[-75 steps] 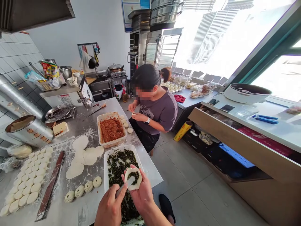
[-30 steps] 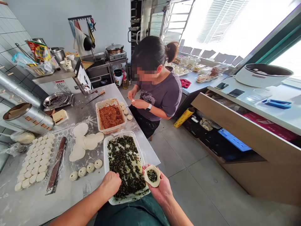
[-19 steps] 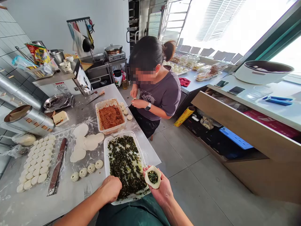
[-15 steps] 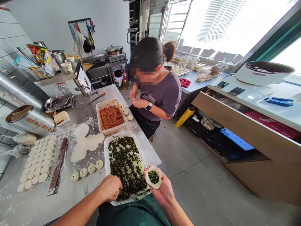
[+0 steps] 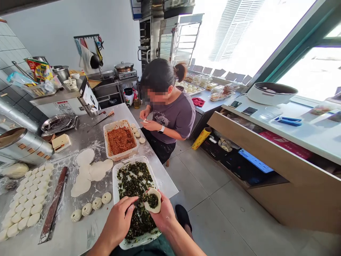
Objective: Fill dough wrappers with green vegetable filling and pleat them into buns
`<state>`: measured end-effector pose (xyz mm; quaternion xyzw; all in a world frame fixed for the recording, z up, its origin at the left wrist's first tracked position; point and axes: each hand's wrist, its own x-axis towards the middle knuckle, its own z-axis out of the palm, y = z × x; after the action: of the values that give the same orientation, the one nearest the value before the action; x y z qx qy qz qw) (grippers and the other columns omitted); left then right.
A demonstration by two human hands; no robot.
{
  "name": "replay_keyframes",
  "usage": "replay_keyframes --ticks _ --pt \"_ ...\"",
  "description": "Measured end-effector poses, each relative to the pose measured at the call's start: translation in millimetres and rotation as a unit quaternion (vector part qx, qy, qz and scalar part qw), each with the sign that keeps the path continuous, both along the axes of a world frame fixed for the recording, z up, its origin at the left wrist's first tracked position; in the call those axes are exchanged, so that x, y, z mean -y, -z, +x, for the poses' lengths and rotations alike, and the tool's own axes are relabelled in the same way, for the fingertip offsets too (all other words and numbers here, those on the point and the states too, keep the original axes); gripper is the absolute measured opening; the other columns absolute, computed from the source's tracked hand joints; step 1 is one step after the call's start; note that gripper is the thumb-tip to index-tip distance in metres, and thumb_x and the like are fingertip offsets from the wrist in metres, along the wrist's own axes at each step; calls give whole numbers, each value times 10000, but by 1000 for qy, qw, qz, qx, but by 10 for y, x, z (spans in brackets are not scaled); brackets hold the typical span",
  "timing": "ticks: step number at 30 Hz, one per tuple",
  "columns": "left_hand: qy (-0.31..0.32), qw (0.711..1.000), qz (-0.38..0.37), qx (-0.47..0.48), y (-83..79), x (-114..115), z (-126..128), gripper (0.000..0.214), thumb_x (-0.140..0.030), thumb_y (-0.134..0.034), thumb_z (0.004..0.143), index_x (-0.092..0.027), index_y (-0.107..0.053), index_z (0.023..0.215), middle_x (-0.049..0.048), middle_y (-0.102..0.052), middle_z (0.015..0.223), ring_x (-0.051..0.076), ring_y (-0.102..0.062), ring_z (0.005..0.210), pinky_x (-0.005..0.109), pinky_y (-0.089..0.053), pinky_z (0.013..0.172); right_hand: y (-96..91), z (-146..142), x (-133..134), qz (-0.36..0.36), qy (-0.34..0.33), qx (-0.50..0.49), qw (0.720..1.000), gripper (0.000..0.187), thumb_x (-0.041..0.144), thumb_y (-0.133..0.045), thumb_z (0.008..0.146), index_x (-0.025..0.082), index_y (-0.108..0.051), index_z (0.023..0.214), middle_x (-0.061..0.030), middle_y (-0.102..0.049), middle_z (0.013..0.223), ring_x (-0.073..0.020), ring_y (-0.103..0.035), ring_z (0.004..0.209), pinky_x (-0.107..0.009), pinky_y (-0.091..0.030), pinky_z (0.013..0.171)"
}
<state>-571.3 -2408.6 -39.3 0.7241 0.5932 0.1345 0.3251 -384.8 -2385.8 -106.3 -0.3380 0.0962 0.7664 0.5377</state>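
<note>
My right hand [image 5: 163, 215] cups a round dough wrapper [image 5: 157, 207] with chopped green filling [image 5: 152, 201] in its hollow. My left hand [image 5: 119, 217] is closed on a thin filling spatula, mostly hidden by the fingers; its end, with a clump of greens on it, meets the wrapper's left edge. Both hands are over a white tub [image 5: 116, 185] of dark green chopped vegetable filling [image 5: 134, 177] at the table's near edge. To its left stand several pleated buns [image 5: 97, 203] in a row.
A co-worker [image 5: 170, 110] pinches a small piece of dough across the table corner. Beside the greens is a tub of reddish filling [image 5: 121, 140]. Flat dough sheets [image 5: 89, 170], a brown wooden strip [image 5: 54, 202] and rows of dough pieces [image 5: 26, 202] lie on the floured steel table [image 5: 90, 231].
My left hand has risen from the greens and moved to the wrapper, bringing a clump of filling. The right hand with the wrapper has shifted left, over the tub. The view has turned slightly.
</note>
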Motion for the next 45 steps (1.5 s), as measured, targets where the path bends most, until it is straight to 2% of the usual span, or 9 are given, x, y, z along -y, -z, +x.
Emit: replay_keyframes --ticks 4,7,10,15,27,33,37,41,45 --pt "0 972 222 -77 314 221 189 546 -117 -354 998 -341 -471 1483 70 -648 1208 149 -652 1136 286 -558 977 -230 -192 -53 42 -5 -59 997 234 347 -638 888 158 -732 990 -103 -771 939 -251 -705 936 -395 -575 857" --pt "23 937 320 -139 472 323 216 647 -13 -368 942 -315 -433 1510 92 -635 1208 171 -656 1149 308 -581 963 -384 -216 -53 70 7 -76 995 225 359 -646 898 162 -739 953 -92 -761 917 -251 -696 949 -419 -556 944" --pt "42 928 336 -153 376 375 182 647 -3 -388 920 -291 -463 1495 99 -640 1171 169 -685 1070 288 -605 903 -454 -189 -35 83 19 -66 994 209 346 -656 898 159 -742 934 -81 -755 903 -245 -695 939 -421 -547 972" --pt "20 945 306 -116 122 373 147 557 -84 -417 959 -278 -492 1476 94 -634 1112 140 -697 981 222 -600 841 -483 -176 -17 56 31 -54 997 224 353 -687 877 158 -742 974 -104 -770 923 -268 -703 977 -453 -550 973" --pt "73 928 339 -136 223 297 79 589 -57 -410 937 -285 -491 1474 96 -641 1105 164 -695 974 272 -614 844 -505 -229 -3 78 3 -10 997 274 435 -687 874 175 -747 933 -89 -756 901 -257 -684 932 -458 -556 941" --pt "67 944 290 -140 267 273 87 633 -41 -385 942 -295 -412 1521 90 -636 1147 156 -681 1064 254 -587 905 -421 -176 -17 79 -22 -22 996 294 452 -669 890 180 -744 972 -90 -765 937 -259 -696 963 -425 -557 916" --pt "54 959 242 -141 262 286 4 586 -53 -333 957 -287 -441 1484 81 -649 1202 151 -669 1128 243 -566 939 -355 -47 -38 23 -34 -11 999 294 396 -731 835 167 -740 1018 -94 -779 954 -254 -718 921 -378 -582 818" --pt "19 962 86 -259 243 194 -218 461 -105 -334 971 -263 -543 1350 87 -662 1215 176 -697 1057 291 -572 889 -242 232 7 10 -39 14 999 372 243 -771 728 91 -733 1066 -152 -777 1033 -256 -721 964 -338 -587 839" --pt "106 931 -42 -348 411 43 -268 322 -66 -436 899 -204 -681 1057 80 -700 994 199 -717 824 344 -566 762 -84 474 107 8 -48 -4 999 301 299 -757 703 100 -743 929 -148 -777 934 -290 -715 958 -412 -590 905"
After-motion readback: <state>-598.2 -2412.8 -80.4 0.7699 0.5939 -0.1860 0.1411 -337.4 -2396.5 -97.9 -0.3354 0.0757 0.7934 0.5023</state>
